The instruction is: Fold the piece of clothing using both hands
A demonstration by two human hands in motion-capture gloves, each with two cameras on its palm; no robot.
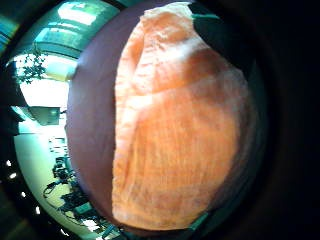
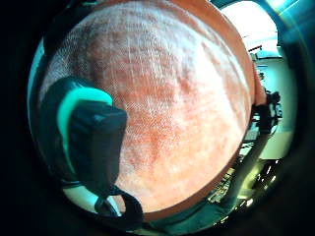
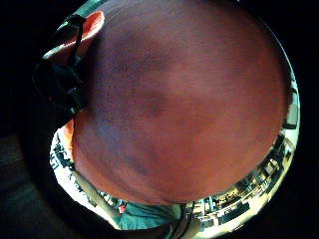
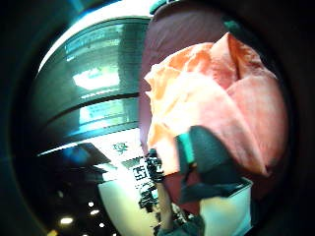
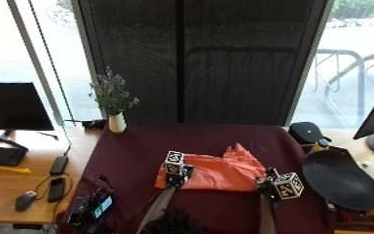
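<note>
A: Outside view first: where does the orange garment (image 5: 216, 173) lie?

B: On the dark red cloth of the bench (image 5: 135, 146), in front of the person. Its long axis runs across, from one hand to the other. The left hand (image 5: 176, 178) sits at its left end, the right hand (image 5: 271, 187) at its right end, so each hand is nearest its own end. The bulk of the cloth lies away from the person, past both hands, with a crumpled peak at the far edge.

A: And the grip on each side?

B: That cannot be told for either hand. In the outside view the fingers are hidden, and no palm view shows fingers curled round the cloth.

A: What do the palm views add?

B: The left thumb side view is filled with orange weave, so that palm is close over the garment. The left little finger side view shows the garment's edge running along bare bench cloth. The right thumb side view shows raised folds that look flat from outside. A fold toward the far edge or end over end would probably start from these two ends.
</note>
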